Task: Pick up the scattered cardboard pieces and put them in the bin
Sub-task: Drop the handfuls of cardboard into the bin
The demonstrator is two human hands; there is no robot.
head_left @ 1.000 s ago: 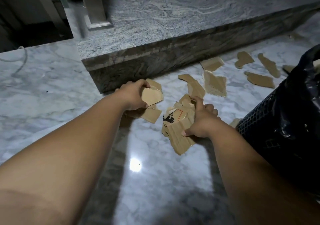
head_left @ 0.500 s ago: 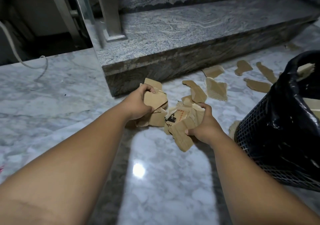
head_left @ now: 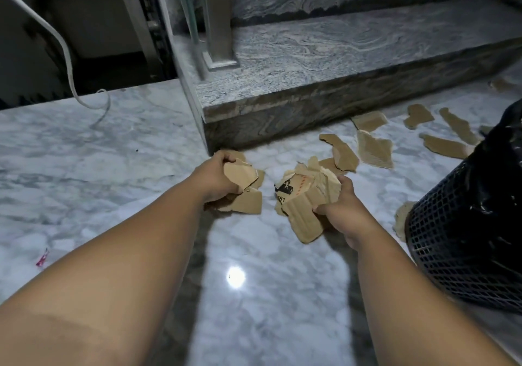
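We judge the task about half done. Our left grip (head_left: 217, 178) is curled round some torn brown cardboard pieces (head_left: 241, 175), and our right grip (head_left: 339, 210) clutches a thicker printed cardboard bundle (head_left: 305, 196). Several flat brown scraps (head_left: 374, 151) lie on the white marble floor (head_left: 127, 154) near the black mesh bin (head_left: 452, 238) with its black bag liner; its contents we cannot see.

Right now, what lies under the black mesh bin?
One cardboard piece shows on the marble floor at the base of the bin. The mesh wall covers its far part, so whether it lies under or only behind the bin is unclear.
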